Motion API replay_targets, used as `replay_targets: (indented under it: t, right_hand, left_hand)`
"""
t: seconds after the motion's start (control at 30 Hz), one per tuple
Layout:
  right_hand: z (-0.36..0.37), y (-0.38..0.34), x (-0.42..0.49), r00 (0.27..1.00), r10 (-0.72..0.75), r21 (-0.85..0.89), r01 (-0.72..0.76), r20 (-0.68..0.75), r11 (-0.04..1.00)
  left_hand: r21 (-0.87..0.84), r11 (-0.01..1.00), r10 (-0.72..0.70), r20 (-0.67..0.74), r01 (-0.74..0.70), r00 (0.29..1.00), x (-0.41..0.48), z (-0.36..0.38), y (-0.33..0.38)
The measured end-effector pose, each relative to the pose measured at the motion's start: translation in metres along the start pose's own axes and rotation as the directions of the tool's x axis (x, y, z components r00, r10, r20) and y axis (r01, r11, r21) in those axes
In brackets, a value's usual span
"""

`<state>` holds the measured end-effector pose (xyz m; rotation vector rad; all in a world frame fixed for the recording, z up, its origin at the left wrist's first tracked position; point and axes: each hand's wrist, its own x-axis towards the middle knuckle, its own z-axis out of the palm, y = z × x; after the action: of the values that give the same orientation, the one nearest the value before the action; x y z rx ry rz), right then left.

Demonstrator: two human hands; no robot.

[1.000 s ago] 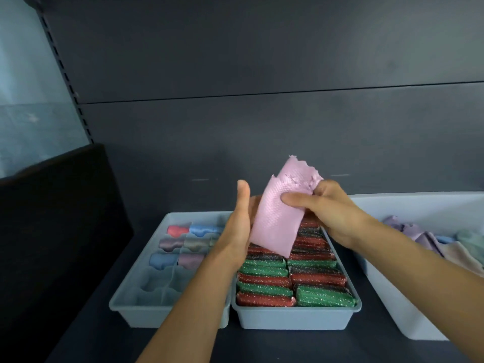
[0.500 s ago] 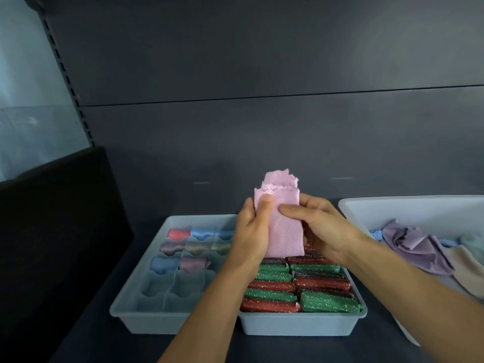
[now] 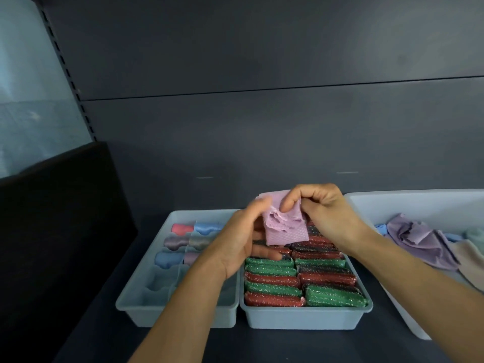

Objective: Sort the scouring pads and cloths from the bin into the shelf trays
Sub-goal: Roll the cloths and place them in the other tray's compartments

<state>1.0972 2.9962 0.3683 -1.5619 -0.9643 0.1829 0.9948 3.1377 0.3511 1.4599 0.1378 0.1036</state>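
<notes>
— That pale blue divided plastic tray (image 3: 146, 307), where is it sitting?

— Right against the left side of the pale blue plastic pad tray (image 3: 306, 319). Shiny rolled cloths (image 3: 207, 227) in red, blue, grey and mauve are filling its far compartments.

— And the hands?

— The left hand (image 3: 241, 244) is hovering over the pad tray's left edge. It is lying wide, with the thumb touching the folded pink mesh cloth (image 3: 285, 229) and the fingers stretching out beneath it. The right hand (image 3: 324, 216) is pinching the cloth's top with curled fingers, holding it above the pad tray's far end.

— What is lying under it?

— Glittery red and green scouring pads (image 3: 272, 284), standing packed in two rows.

— Anything further right?

— A large white plastic bin (image 3: 408, 205) is sitting just beside the pad tray, holding crumpled lilac and beige cloths (image 3: 419, 239).
</notes>
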Motion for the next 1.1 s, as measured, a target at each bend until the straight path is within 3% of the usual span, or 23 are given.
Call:
replay_targets:
  t: [0.1,0.2,0.27,0.3,0.37,0.47,0.6,0.77,0.9,1.0,1.07,1.1]
  right_hand:
    - [0.007,0.004,0.001,0.998,0.042,0.151,-0.037,-0.035,0.988]
    - [0.013,0.013,0.005,0.96,0.28,0.448,-0.263,0.029,0.855]
    - [0.018,0.016,0.005,0.921,0.357,0.31,-0.389,0.157,0.867]
    - [0.022,0.017,0.004,0.916,0.353,0.218,-0.391,0.193,0.894]
    - [0.032,0.019,0.007,0.947,0.283,0.208,-0.311,0.154,0.927]
    - [0.043,0.02,0.014,0.972,0.207,0.405,-0.236,0.115,0.884]
    - [0.062,0.021,0.028,0.953,0.239,0.589,-0.303,0.186,0.749]
    - [0.079,0.02,0.047,0.952,0.25,0.347,-0.299,0.179,0.889]
    - [0.091,0.025,0.06,0.957,0.239,-0.029,-0.238,0.162,0.971]
    - [0.1,0.038,0.063,0.943,0.259,-0.242,-0.206,0.211,0.948]
    - [0.108,0.048,0.065,0.904,0.343,-0.426,-0.213,0.256,0.879]
    - [0.113,0.055,0.065,0.896,0.351,-0.565,-0.147,0.272,0.812]
  left_hand:
    - [0.002,1.0,0.018,-0.117,-0.018,0.993,-0.001,-0.005,-0.003]
    - [0.036,0.993,0.121,-0.201,-0.116,0.972,-0.002,-0.013,-0.004]
    - [0.109,0.983,0.171,-0.245,-0.148,0.954,-0.003,-0.017,-0.004]
    - [0.145,0.977,0.192,-0.253,-0.159,0.948,-0.004,-0.021,-0.005]
    - [0.178,0.967,0.22,-0.245,-0.179,0.944,-0.005,-0.03,-0.007]
    - [0.027,0.976,0.216,-0.178,-0.215,0.96,-0.008,-0.047,-0.007]
    - [-0.147,0.968,0.193,-0.086,-0.204,0.977,-0.008,-0.074,-0.005]
    - [-0.186,0.979,0.08,-0.05,-0.088,0.995,0.002,-0.117,0.002]
    - [0.159,0.981,0.115,-0.028,-0.11,0.993,0.014,-0.145,-0.006]
    - [0.403,0.913,0.072,-0.018,-0.059,0.997,0.02,-0.156,-0.021]
    - [0.497,0.867,0.043,-0.027,-0.024,0.999,0.023,-0.16,-0.034]
    - [0.54,0.842,0.039,-0.037,-0.013,0.999,0.026,-0.162,-0.042]
